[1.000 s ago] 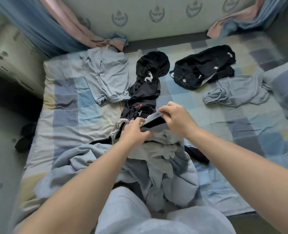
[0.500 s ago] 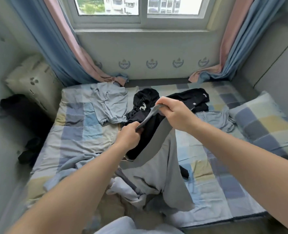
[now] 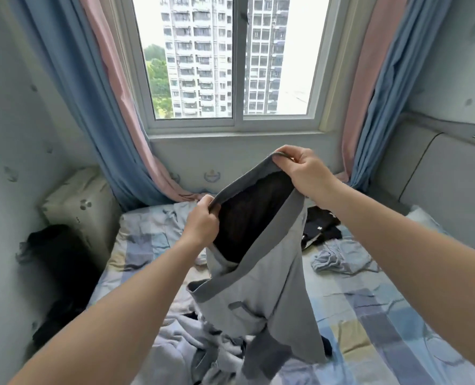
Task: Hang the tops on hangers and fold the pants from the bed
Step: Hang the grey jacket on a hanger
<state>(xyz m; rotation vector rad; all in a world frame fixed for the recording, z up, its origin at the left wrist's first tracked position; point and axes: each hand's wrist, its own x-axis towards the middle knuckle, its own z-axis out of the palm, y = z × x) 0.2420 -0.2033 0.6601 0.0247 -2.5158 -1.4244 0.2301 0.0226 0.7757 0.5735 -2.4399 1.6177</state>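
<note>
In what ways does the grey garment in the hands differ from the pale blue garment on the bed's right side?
The grey garment hangs from both hands, left hand and right hand gripping its band; the pale blue garment lies on the bed, untouched. The grey garment is pulled open, showing a dark inside; the pale blue garment is crumpled. Neither is folded or hung yet.

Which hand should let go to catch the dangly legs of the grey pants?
Probably the left hand: it grips the waistband of the grey cloth pants lower down, nearer the hanging legs, while the right hand holds the highest corner up.
</note>
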